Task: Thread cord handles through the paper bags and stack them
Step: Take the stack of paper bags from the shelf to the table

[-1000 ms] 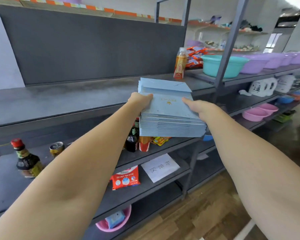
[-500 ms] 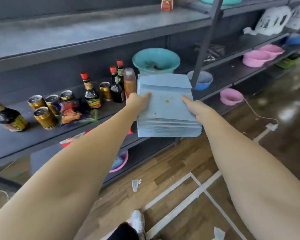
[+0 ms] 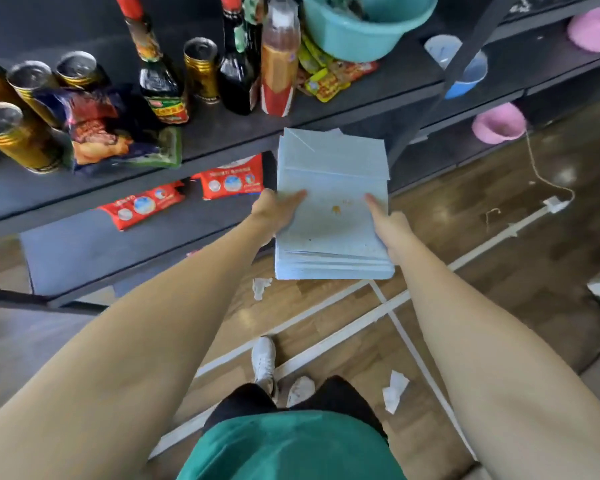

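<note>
Shelves (image 3: 222, 140) behind, both hands, left (image 3: 278, 213) and right (image 3: 392, 226), grip the flat bag stack (image 3: 333, 220) by its sides, no cords in sight, so threading looks unstarted

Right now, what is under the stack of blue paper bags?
Below the stack of blue paper bags, held by the left hand and right hand, lies wooden floor. Fingers underneath are hidden.

left hand (image 3: 274, 213): its fingers are hiding under the stack of bags (image 3: 331, 206).
right hand (image 3: 388, 226): its fingers are hiding under there too.
gold mark (image 3: 336, 209): it is looking too blurry to read.
teal tub (image 3: 364, 22): the top edge is cutting it off.
blue bowl (image 3: 465, 77): a shelf post (image 3: 471, 39) is covering its middle.
</note>
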Demonstrator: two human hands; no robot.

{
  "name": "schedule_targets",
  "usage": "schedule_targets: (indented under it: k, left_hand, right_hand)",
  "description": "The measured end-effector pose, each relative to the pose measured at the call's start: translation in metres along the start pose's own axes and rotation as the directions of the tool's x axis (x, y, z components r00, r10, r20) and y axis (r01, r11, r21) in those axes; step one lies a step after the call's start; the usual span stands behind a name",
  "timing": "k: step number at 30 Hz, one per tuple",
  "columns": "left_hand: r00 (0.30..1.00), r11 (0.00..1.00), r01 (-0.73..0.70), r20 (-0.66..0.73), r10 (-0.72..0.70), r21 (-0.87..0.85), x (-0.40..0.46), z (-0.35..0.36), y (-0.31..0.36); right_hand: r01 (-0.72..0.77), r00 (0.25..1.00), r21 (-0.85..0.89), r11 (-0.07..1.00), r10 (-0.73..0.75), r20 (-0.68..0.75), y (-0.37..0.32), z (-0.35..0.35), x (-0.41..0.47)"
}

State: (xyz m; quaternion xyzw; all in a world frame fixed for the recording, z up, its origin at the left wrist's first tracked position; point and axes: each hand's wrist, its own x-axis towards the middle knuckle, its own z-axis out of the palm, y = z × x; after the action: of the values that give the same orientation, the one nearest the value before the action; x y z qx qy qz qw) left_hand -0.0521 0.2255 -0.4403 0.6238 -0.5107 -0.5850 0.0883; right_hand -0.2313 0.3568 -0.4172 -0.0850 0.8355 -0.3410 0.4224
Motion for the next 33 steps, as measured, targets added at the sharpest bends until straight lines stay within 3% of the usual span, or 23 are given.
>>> schedule_targets:
  k: [5, 8, 11, 15, 18, 25, 29, 33]
  left_hand:
    - [0.988, 0.992, 0.101, 0.127, -0.090, -0.075, 0.015, 0.008, -0.023]
    - [0.977, 0.984, 0.158, 0.159, -0.143, -0.085, 0.025, 0.016, -0.041]
    - [0.974, 0.972, 0.204, 0.118, -0.191, -0.113, 0.030, 0.027, -0.050]
    - [0.967, 0.948, 0.249, 0.000, -0.254, -0.200, 0.038, 0.049, -0.048]
    - [0.948, 0.891, 0.279, -0.044, -0.315, -0.359, 0.033, 0.065, -0.054]
    - [0.854, 0.687, 0.225, -0.199, -0.480, -0.691, -0.019, 0.114, -0.087]
    - [0.778, 0.568, 0.139, -0.266, -0.570, -0.811, -0.065, 0.130, -0.116]
    - [0.634, 0.411, 0.033, -0.299, -0.713, -0.911, -0.119, 0.148, -0.133]
  right_hand:
    - [-0.138, 0.982, -0.104, 0.985, 0.150, 0.113, 0.021, -0.003, 0.029]
    - [-0.219, 0.940, -0.183, 0.958, 0.257, 0.224, 0.059, -0.008, 0.103]
    - [-0.247, 0.892, -0.259, 0.934, 0.323, 0.315, 0.089, -0.008, 0.187]
    - [-0.196, 0.834, -0.262, 0.945, 0.301, 0.462, 0.061, 0.007, 0.201]
    - [-0.132, 0.808, -0.297, 0.946, 0.276, 0.520, 0.025, 0.011, 0.189]
    - [0.102, 0.665, -0.420, 0.902, 0.252, 0.703, -0.005, 0.028, 0.191]
    - [0.293, 0.585, -0.509, 0.809, 0.269, 0.765, -0.007, 0.050, 0.162]
    - [0.494, 0.469, -0.536, 0.685, 0.310, 0.827, 0.013, 0.083, 0.135]
